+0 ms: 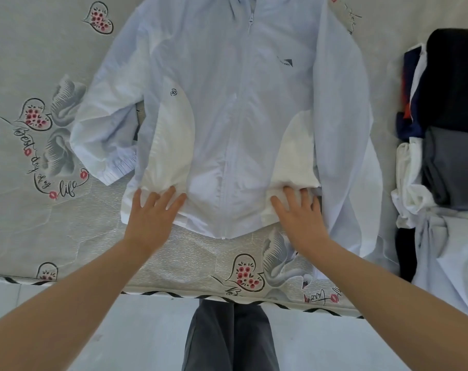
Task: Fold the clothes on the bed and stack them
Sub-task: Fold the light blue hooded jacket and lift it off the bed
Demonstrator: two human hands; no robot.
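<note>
One head-worn camera only, looking steeply down and forward over the bed (66,231), close above the spread jacket (227,103); the bed's near edge and floor (136,333) fill the bottom.

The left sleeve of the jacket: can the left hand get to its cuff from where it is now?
Probably yes. The left hand lies flat on the hem of the jacket, and the cuff lies on the bed just beyond it, to its left. Nothing lies between them.

Jacket (227,103) pale blue — bedsheet (26,49) grey, heart-printed.
</note>
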